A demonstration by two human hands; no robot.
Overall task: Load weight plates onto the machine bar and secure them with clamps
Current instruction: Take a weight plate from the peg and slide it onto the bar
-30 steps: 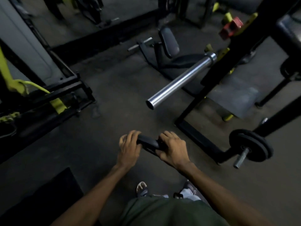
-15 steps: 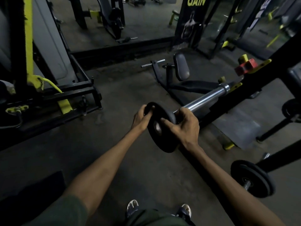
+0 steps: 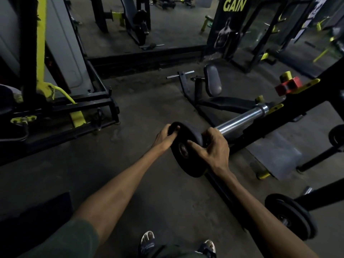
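Black weight plate (image 3: 188, 149), shiny silver bar (image 3: 240, 120), red block (image 3: 287, 85), yellow "GAIN" lettering (image 3: 234, 5), grey floor (image 3: 149, 108)

Around me the gym is dim and murky, the floor (image 3: 149, 112) only faintly lit, a bright glint running along the chrome bar (image 3: 240, 119), frame edges bowed by the wide lens, and dark corners losing detail.

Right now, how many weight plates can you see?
3 for certain: one plate gripped by both hands at the end of the chrome bar, a stored plate at lower right, another at the right edge. More may be hidden in the dim background.
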